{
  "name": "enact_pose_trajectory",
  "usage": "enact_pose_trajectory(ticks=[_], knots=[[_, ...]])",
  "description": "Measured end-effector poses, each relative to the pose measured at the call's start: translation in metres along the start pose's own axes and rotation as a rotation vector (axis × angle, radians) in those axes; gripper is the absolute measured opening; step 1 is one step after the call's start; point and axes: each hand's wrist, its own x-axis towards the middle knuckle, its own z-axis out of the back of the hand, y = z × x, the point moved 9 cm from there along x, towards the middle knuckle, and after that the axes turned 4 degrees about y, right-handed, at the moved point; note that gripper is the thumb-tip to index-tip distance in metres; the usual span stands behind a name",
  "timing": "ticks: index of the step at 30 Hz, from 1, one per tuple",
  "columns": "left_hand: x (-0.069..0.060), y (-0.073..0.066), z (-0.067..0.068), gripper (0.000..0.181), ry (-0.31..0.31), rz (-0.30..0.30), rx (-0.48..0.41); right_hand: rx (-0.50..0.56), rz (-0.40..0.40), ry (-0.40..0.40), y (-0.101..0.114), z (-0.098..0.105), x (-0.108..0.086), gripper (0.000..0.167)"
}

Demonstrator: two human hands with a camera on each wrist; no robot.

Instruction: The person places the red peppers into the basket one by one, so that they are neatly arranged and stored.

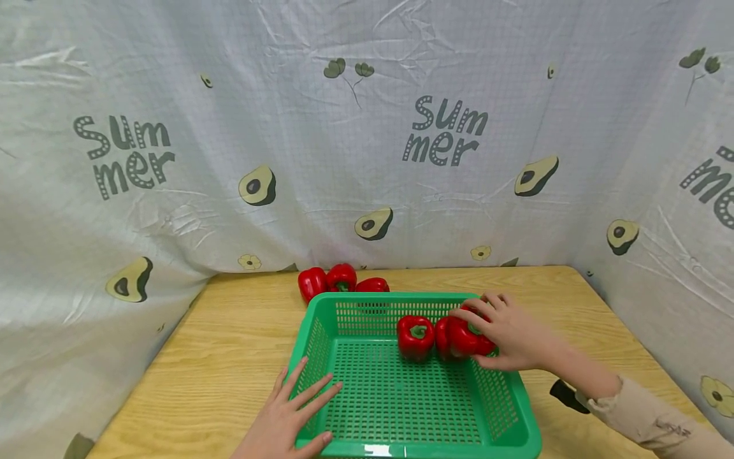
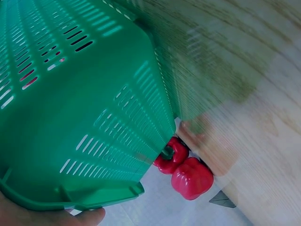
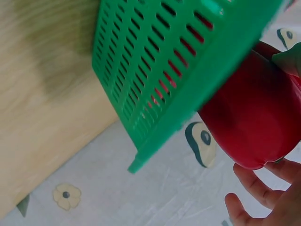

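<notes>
A green slotted basket stands on the table with red bell peppers inside at its back right. One pepper sits upright with its stem up. My right hand has its fingers and thumb around a pepper in the right part of the basket; the right wrist view shows that pepper close up beside the basket wall. My left hand lies spread over the basket's left rim, and the left wrist view shows its fingers at the rim.
Behind the basket, several red peppers lie on the wooden table near its back edge. A printed cloth hangs behind and at the sides. A black object shows beside the right wrist.
</notes>
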Motion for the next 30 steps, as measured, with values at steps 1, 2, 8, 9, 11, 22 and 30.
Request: enact_pose_trajectory(ticks=[1, 2, 8, 9, 11, 22, 30], knots=[[0.0, 0.0, 0.0, 0.063, -0.002, -0.002, 0.002, 0.003, 0.006, -0.003, 0.002, 0.0, -0.001, 0.077], [-0.001, -0.001, 0.0, 0.062, -0.004, -0.005, 0.003, 0.005, 0.014, -0.006, 0.005, -0.001, -0.002, 0.078], [-0.001, -0.001, -0.001, 0.063, 0.0, -0.004, 0.008, 0.007, 0.038, 0.003, 0.016, -0.004, -0.008, 0.077], [-0.001, -0.001, -0.001, 0.063, -0.001, -0.005, 0.007, 0.01, 0.042, 0.013, 0.018, -0.005, -0.009, 0.076], [-0.001, -0.001, -0.001, 0.063, -0.006, -0.009, 0.004, 0.024, 0.046, 0.04, 0.022, -0.007, -0.011, 0.074], [-0.001, -0.001, 0.001, 0.062, -0.012, -0.007, -0.007, 0.069, 0.031, 0.209, 0.033, -0.027, -0.012, 0.07], [-0.001, -0.001, 0.001, 0.063, -0.002, -0.009, -0.01, 0.057, 0.013, 0.262, 0.034, -0.037, -0.011, 0.07]])
